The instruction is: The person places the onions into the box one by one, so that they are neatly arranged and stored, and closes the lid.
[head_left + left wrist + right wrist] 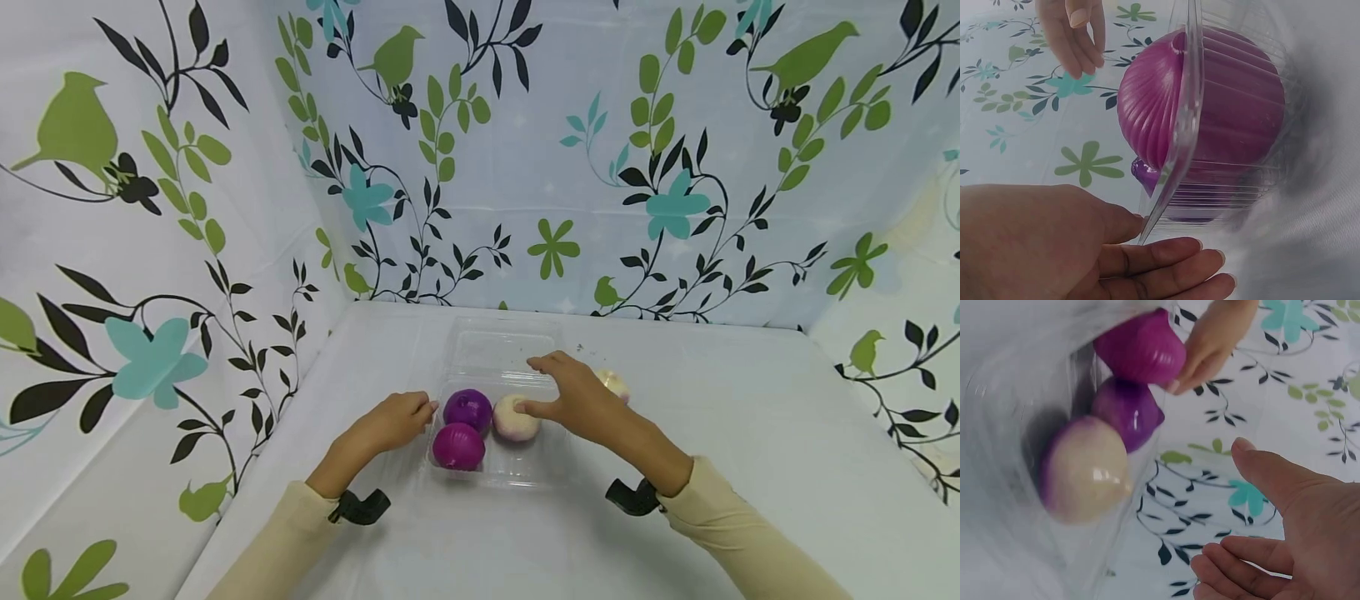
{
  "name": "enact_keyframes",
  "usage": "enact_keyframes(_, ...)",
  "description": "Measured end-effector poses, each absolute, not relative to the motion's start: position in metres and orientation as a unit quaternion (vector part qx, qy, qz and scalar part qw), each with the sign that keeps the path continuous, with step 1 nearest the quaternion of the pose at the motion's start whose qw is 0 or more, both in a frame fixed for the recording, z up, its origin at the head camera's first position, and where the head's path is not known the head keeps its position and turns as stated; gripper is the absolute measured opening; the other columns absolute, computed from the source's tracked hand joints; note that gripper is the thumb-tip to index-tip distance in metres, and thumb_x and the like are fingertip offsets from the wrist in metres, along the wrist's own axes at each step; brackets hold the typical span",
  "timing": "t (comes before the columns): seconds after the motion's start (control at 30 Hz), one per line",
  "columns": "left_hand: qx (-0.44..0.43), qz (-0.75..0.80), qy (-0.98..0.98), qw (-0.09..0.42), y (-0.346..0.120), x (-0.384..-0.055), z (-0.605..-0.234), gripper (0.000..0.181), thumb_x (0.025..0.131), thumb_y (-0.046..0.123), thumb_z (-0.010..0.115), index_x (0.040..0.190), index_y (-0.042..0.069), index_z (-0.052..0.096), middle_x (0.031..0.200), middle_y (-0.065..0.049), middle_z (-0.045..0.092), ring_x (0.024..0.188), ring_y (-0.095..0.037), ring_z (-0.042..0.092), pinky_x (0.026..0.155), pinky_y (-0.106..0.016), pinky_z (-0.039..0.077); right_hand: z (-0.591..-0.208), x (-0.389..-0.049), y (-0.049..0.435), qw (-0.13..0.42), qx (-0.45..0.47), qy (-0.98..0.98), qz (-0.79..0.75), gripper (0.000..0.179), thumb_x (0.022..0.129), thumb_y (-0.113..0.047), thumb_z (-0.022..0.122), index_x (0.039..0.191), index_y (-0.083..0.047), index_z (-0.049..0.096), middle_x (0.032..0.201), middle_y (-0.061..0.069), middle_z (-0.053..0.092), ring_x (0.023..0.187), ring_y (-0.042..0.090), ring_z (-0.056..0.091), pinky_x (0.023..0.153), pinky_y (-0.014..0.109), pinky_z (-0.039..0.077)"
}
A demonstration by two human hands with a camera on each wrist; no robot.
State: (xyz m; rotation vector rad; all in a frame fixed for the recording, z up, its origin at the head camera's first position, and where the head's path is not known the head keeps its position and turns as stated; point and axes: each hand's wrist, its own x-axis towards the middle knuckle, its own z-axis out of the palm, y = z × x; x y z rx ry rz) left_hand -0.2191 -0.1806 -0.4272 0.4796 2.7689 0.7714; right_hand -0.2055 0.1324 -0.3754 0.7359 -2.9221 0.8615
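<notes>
A clear plastic container [517,479] lies on the table with its lid [502,343] folded back. Along its left side are a magenta onion [458,447] and a shiny purple onion [468,410]. To their right sits a white bulb [516,421] with a purple end, seen in the right wrist view as a rounded bulb [1085,472] with a short tip. My left hand [397,418] pinches the container's rim at a corner between thumb and fingers [1172,259]. Above the white bulb, my right hand [581,400] spreads thumb and fingers with nothing between them.
A pale yellow-white round thing [615,384] lies partly hidden behind the right hand. Small dark specks [580,347] dot the white tablecloth [720,433] near the lid. Patterned cloth [551,167] hangs at the back and sides.
</notes>
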Motion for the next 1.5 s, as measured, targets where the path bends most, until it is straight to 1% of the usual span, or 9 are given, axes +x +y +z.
enact_keyframes(0.13, 0.159, 0.267, 0.943, 0.116, -0.182, -0.219, -0.427, 0.030, 0.114, 0.022, 0.045, 0.101, 0.003, 0.064, 0.099, -0.011, 0.071, 0.079, -0.017, 0.057, 0.071, -0.035, 0.047, -0.371, -0.211, 0.150, 0.009, 0.217, -0.935, 0.279, 0.076, 0.091, -0.041, 0.084, 0.149, 0.000, 0.055, 0.139, 0.019, 0.063, 0.132, 0.040, 0.059, 0.106, 0.056, 0.052)
enact_keyframes(0.27, 0.153, 0.270, 0.943, 0.121, -0.183, -0.219, -0.429, 0.030, 0.114, 0.023, 0.045, 0.102, 0.004, 0.065, 0.100, -0.011, 0.071, 0.079, -0.017, 0.057, 0.072, -0.035, 0.048, -0.373, -0.218, 0.171, 0.014, 0.208, -0.935, 0.286, 0.077, 0.091, -0.041, 0.084, 0.149, 0.001, 0.054, 0.140, 0.021, 0.062, 0.128, 0.040, 0.061, 0.103, 0.055, 0.054)
enact_keyframes(0.37, 0.151, 0.271, 0.943, 0.122, -0.183, -0.219, -0.430, 0.030, 0.114, 0.023, 0.045, 0.103, 0.004, 0.065, 0.099, -0.011, 0.071, 0.079, -0.017, 0.057, 0.072, -0.035, 0.048, -0.377, -0.224, 0.190, 0.019, 0.203, -0.933, 0.296, 0.076, 0.091, -0.040, 0.084, 0.147, 0.002, 0.055, 0.141, 0.022, 0.062, 0.128, 0.042, 0.061, 0.104, 0.057, 0.052)
enact_keyframes(0.6, 0.153, 0.273, 0.942, 0.122, -0.181, -0.220, -0.430, 0.030, 0.114, 0.023, 0.044, 0.103, 0.003, 0.065, 0.095, -0.008, 0.069, 0.078, -0.017, 0.057, 0.071, -0.035, 0.047, -0.395, -0.237, 0.236, -0.015, 0.153, -0.935, 0.320, 0.081, 0.093, -0.045, 0.080, 0.152, 0.002, 0.049, 0.149, 0.025, 0.056, 0.138, 0.049, 0.052, 0.109, 0.063, 0.046)
enact_keyframes(0.8, 0.148, 0.270, 0.943, 0.125, -0.181, -0.219, -0.430, 0.030, 0.114, 0.023, 0.044, 0.101, 0.004, 0.064, 0.092, -0.006, 0.068, 0.076, -0.017, 0.055, 0.070, -0.034, 0.046, -0.417, -0.246, 0.264, -0.032, 0.133, -0.937, 0.321, 0.083, 0.094, -0.046, 0.079, 0.149, 0.008, 0.047, 0.149, 0.030, 0.055, 0.137, 0.052, 0.052, 0.109, 0.063, 0.045)
enact_keyframes(1.07, 0.151, 0.267, 0.944, 0.119, -0.181, -0.219, -0.428, 0.030, 0.114, 0.022, 0.045, 0.100, 0.003, 0.064, 0.090, -0.005, 0.066, 0.075, -0.017, 0.055, 0.069, -0.033, 0.046, -0.439, -0.254, 0.280, -0.059, 0.138, -0.929, 0.339, 0.075, 0.097, -0.039, 0.075, 0.146, 0.011, 0.050, 0.146, 0.031, 0.057, 0.134, 0.051, 0.055, 0.110, 0.063, 0.044)
enact_keyframes(1.27, 0.149, 0.269, 0.944, 0.124, -0.180, -0.219, -0.427, 0.030, 0.114, 0.023, 0.045, 0.102, 0.003, 0.064, 0.094, -0.008, 0.069, 0.077, -0.016, 0.056, 0.070, -0.034, 0.047, -0.450, -0.260, 0.283, -0.065, 0.146, -0.919, 0.362, 0.072, 0.098, -0.038, 0.074, 0.146, 0.010, 0.051, 0.144, 0.030, 0.058, 0.136, 0.049, 0.054, 0.114, 0.064, 0.041)
enact_keyframes(1.4, 0.149, 0.269, 0.943, 0.127, -0.180, -0.218, -0.427, 0.031, 0.114, 0.023, 0.044, 0.104, 0.003, 0.065, 0.098, -0.010, 0.071, 0.079, -0.016, 0.058, 0.072, -0.034, 0.048, -0.458, -0.263, 0.284, -0.061, 0.149, -0.915, 0.370, 0.071, 0.097, -0.038, 0.075, 0.144, 0.009, 0.053, 0.142, 0.028, 0.061, 0.135, 0.046, 0.055, 0.115, 0.063, 0.040)
enact_keyframes(1.5, 0.149, 0.268, 0.944, 0.125, -0.179, -0.219, -0.426, 0.031, 0.114, 0.023, 0.044, 0.104, 0.003, 0.065, 0.097, -0.010, 0.070, 0.078, -0.016, 0.058, 0.071, -0.034, 0.048, -0.462, -0.264, 0.284, -0.060, 0.150, -0.914, 0.372, 0.071, 0.096, -0.039, 0.076, 0.144, 0.008, 0.054, 0.141, 0.026, 0.062, 0.134, 0.045, 0.056, 0.114, 0.062, 0.041)
